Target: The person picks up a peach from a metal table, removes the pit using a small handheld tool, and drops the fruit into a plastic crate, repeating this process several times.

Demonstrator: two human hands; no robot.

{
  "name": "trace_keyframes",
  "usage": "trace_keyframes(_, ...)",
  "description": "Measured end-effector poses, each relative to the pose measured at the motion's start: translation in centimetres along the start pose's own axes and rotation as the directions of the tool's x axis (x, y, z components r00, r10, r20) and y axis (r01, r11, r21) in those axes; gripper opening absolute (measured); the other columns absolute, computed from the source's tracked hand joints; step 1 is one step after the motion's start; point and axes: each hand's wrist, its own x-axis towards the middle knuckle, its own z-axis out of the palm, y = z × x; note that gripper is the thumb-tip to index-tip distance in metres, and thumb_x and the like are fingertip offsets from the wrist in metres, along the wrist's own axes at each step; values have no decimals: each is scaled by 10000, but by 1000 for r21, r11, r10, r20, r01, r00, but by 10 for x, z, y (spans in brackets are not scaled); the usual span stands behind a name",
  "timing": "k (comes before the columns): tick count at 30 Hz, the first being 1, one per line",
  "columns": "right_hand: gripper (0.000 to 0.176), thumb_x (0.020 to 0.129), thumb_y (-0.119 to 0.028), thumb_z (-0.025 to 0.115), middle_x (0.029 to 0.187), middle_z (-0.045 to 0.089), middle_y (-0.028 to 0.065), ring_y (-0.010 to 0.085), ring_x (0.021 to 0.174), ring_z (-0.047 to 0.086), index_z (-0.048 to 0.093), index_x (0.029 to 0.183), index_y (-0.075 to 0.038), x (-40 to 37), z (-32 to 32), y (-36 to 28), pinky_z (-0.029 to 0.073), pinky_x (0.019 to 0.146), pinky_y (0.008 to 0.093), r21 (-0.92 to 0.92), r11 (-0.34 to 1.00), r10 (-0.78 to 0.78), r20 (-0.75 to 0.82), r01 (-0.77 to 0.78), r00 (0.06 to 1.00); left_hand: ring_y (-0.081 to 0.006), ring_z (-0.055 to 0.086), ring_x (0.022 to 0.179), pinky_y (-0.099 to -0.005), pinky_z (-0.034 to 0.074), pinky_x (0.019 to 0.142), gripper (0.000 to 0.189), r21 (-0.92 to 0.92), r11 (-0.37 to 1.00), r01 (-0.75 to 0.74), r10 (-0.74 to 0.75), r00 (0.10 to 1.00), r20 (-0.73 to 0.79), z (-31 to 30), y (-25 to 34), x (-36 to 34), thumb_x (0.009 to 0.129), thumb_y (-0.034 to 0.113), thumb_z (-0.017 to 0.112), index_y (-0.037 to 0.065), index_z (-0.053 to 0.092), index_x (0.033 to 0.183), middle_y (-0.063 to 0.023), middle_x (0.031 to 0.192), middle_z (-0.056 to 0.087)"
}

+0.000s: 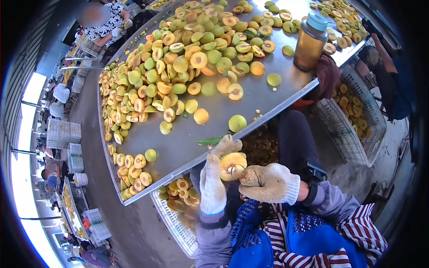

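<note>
In front of me, just past the metal table's near edge, my left hand (214,173) in a white work glove holds a halved peach (233,167), its yellow cut face and pit cavity showing. My gloved right hand (270,182) is closed beside it, fingertips close to the fruit. A thin, dark curved piece crosses the cut face; what my right fingers grip is mostly hidden. On the metal table (178,145) lies a large heap of green and yellow peach halves (178,62). A green leaf (210,140) lies near my left fingertips.
A bottle with a teal lid (308,42) stands on the table beside a dark red cloth (328,78). White crates (351,138) with peach halves stand right and below left (176,228). Another person (105,27) sits across the table; more people and stacked crates (62,133) are at far left.
</note>
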Motion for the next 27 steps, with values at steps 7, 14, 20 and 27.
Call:
trace_keyframes(7,314,899,-360,642,789,664,84,236,718,647,652,1057,-89,-7,-3,-7,516,676,318,-17,996,82,35,-82,996,-224,623,1018,-352,501,917,748,123,989,-80,82,996,-16,17,4,-13,999,611,301,-22,538,1320,-188,1195,624)
trace_keyframes(14,253,896,-338,646,772,678,87,255,705,670,687,1016,-120,-13,0,6,525,647,338,42,994,-105,11,104,994,-242,639,977,-362,514,894,814,260,913,-314,325,946,-1,30,-4,-16,980,653,287,-46,529,1318,-184,1177,635)
trace_keyframes(20,221,895,-320,649,791,678,115,293,698,662,702,1006,-136,-15,-7,11,531,651,355,-182,979,-80,60,90,995,-253,670,915,-351,530,862,822,214,975,60,-80,993,86,22,18,-13,977,656,297,-64,603,1230,-196,1070,684)
trace_keyframes(27,240,902,-309,659,766,686,63,205,684,667,708,989,-90,-19,-6,9,530,656,325,109,994,-26,64,19,998,-237,662,981,-314,518,877,771,188,963,194,-229,955,190,19,30,-1,998,610,322,-66,593,1250,-215,1096,681)
